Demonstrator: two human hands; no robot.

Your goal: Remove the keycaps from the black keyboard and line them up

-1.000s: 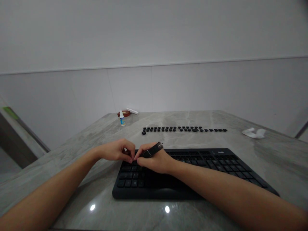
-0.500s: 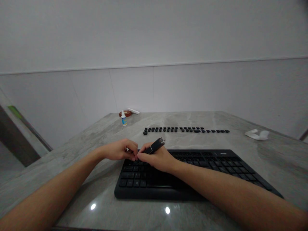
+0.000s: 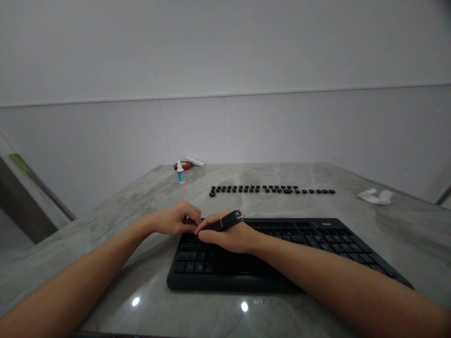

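Observation:
A black keyboard (image 3: 243, 281) lies before me on the grey marbled table, its upper left part covered by both hands. In my right hand (image 3: 225, 237) is a black pen-shaped tool (image 3: 227, 220) with a thin light band and a metallic end pointing up and right. Its other end is hidden by my fingers over the keys. My left hand (image 3: 178, 218) is closed in a pinch at the keyboard's upper left edge, its fingertips against those of the right hand. Whatever sits between the left fingertips is too small to make out.
Behind the keyboard, several loose black keycaps (image 3: 246, 190) lie in two rows. A small white spray bottle (image 3: 181, 173) with a blue label stands back left, near a brown object (image 3: 183, 165) and a white strip (image 3: 195, 162). Crumpled white tissue (image 3: 375, 196) lies right.
The pen-shaped tool has tipped lower, its metallic end moving down and slightly right. My right fingertips have shifted a little left; my left hand has hardly moved.

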